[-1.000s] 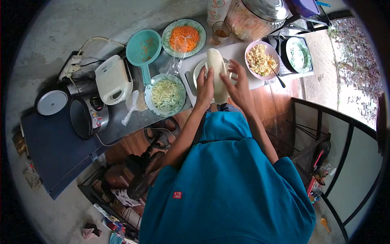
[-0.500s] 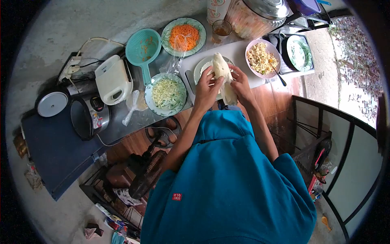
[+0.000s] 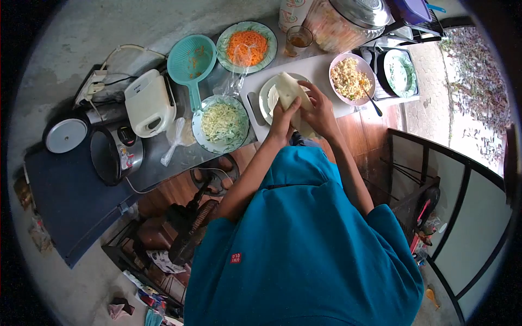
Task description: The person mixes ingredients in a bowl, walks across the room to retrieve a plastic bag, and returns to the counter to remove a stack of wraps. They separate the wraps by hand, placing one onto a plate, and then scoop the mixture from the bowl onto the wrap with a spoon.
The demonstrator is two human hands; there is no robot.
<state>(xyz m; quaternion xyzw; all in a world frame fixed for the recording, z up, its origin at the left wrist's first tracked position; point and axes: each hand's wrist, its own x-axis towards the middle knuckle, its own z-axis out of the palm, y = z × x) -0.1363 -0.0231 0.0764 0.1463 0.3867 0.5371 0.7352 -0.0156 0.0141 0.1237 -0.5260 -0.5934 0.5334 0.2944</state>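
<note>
Teal shirt (image 3: pixel 310 244): red tag (image 3: pixel 236 258), white letters "UNI / QLO" | white container (image 3: pixel 294 13), far side: red lettering, illegible | rice cooker (image 3: pixel 103 157): sticker (image 3: pixel 126 160), print too small to read

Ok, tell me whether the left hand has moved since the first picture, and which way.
Yes. The left hand has shifted slightly to the picture's right, away from the slot in the board.

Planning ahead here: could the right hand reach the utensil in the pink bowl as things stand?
Probably yes: the utensil juts from the pink bowl, with nothing visible between it and the right hand, though that hand holds the pale sheet.
</note>
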